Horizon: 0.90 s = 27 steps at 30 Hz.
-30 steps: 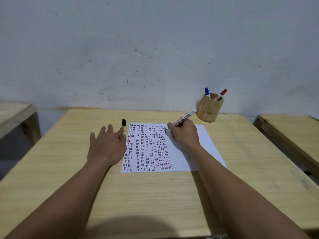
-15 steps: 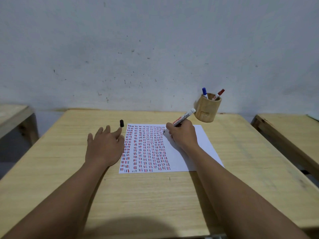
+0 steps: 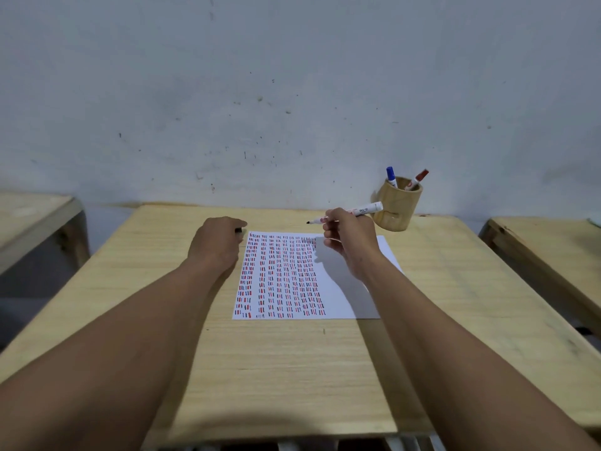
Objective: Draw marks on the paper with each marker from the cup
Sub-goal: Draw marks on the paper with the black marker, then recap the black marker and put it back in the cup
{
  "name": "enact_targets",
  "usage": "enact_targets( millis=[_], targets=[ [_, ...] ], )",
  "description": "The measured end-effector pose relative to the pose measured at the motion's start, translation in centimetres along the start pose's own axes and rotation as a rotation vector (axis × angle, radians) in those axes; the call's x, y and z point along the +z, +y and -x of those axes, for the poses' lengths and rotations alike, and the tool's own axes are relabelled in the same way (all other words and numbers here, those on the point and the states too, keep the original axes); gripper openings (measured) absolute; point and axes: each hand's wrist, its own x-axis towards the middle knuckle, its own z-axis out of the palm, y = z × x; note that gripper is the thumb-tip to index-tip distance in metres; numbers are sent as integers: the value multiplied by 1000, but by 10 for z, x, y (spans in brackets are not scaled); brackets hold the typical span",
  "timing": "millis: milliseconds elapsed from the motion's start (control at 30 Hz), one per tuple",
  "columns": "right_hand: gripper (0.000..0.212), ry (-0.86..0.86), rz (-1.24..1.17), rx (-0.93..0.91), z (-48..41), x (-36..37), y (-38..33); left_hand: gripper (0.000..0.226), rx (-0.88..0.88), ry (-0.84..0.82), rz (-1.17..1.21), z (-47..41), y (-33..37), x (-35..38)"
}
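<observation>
A white paper (image 3: 344, 288) lies on the wooden table (image 3: 292, 369), its left part filled with columns of short red, blue and black marks. My right hand (image 3: 348, 239) holds an uncapped black-tipped marker (image 3: 361, 211) lifted above the paper's far edge, tip pointing left. My left hand (image 3: 218, 245) rests just left of the paper's top corner, fingers curled over the small black cap (image 3: 239, 230). A wooden cup (image 3: 395, 209) at the back right holds a blue marker (image 3: 391, 176) and a red marker (image 3: 418, 179).
A grey speckled wall (image 3: 292, 92) rises right behind the table. Another wooden table (image 3: 549, 255) stands to the right and a third (image 3: 32, 216) to the left, with gaps between them.
My right hand has lifted the marker off the paper and turned it level. My left hand has moved forward from lying flat and closed over the black cap.
</observation>
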Motion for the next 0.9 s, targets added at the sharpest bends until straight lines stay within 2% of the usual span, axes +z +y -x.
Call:
enact_targets(
  millis=[100,233,367,533,900],
  targets=[
    [16,-19,-38,28,4,2,-1,29,-13,61,11,2,-1,-4],
    [13,-18,-79,63,9,3,2,15,-18,113,212,10,22,-15],
    [12,-5,-211,84,17,4,1,12,-3,90,454,19,52,-22],
    [10,-27,-285,69,31,1,-11,8,-83,30,700,27,78,-27],
    [14,-99,-324,41,43,-15,-28,10,-48,-114,808,40,115,-35]
  ],
)
